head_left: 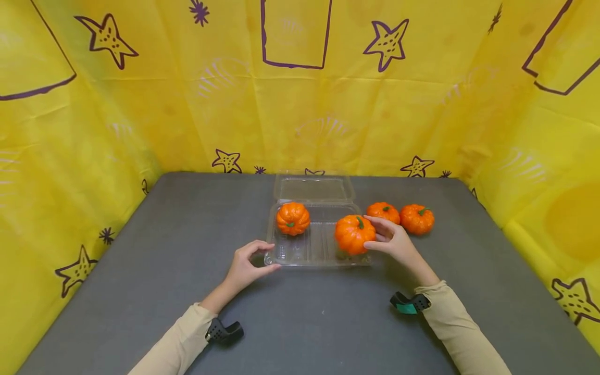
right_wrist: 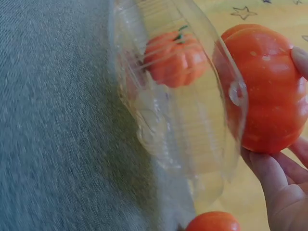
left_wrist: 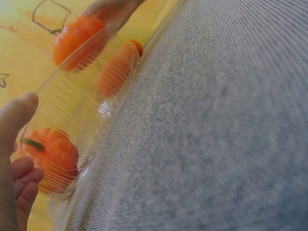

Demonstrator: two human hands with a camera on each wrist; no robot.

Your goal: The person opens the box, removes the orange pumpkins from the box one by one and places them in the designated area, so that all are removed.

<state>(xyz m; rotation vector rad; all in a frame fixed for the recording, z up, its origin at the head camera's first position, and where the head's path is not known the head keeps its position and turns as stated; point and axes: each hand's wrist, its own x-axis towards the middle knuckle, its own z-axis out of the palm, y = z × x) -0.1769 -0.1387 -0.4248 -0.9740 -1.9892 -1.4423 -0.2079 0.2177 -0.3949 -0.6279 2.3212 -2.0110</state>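
An open clear plastic clamshell container (head_left: 301,252) lies on the grey table, its lid folded back. One small orange toy pumpkin (head_left: 292,219) sits in its back left part, green stem towards the front. My right hand (head_left: 396,244) holds another toy pumpkin (right_wrist: 267,91) between thumb and fingers, over the right side of the container. In the right wrist view, this pumpkin stands above the container's rim. My left hand (head_left: 246,266) grips the container's front left corner, with the thumb (left_wrist: 24,108) at the rim.
Two more toy pumpkins, one partly behind my right hand (head_left: 382,210) and one farther right (head_left: 417,219), rest on the table (head_left: 197,219). The clear lid (head_left: 313,188) reaches near the table's back edge. A yellow patterned cloth (head_left: 290,114) hangs round the back and sides.
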